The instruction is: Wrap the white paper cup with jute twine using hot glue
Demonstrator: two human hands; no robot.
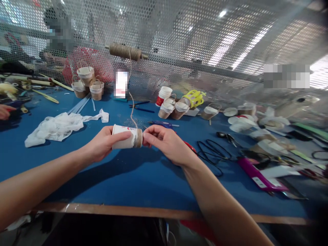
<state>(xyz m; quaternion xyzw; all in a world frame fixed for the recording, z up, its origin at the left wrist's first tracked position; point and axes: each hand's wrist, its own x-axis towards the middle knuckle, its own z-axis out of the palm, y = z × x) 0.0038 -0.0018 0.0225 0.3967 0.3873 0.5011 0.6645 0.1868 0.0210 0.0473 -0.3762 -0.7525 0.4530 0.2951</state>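
A white paper cup [122,142] with red and dark print lies sideways above the table, a band of brown twine [139,138] wound round its right end. My left hand [104,145] is closed about its left part, thumb along the upper side. At the wrapped end, my right hand [164,140] has its fingers curled and pinched against the cup; the exact fingertip hold is partly hidden. A loose twine strand [132,108] runs from the cup up to a twine spool [124,52] on a rod at the mesh panel.
Crumpled white strips [55,127] lie left, below several twine-wrapped cups [85,73]. More wrapped cups [181,108] stand behind my hands. To the right are a black cord [214,150], a purple glue gun [258,174] and clutter. Another person's hand [4,112] shows at far left.
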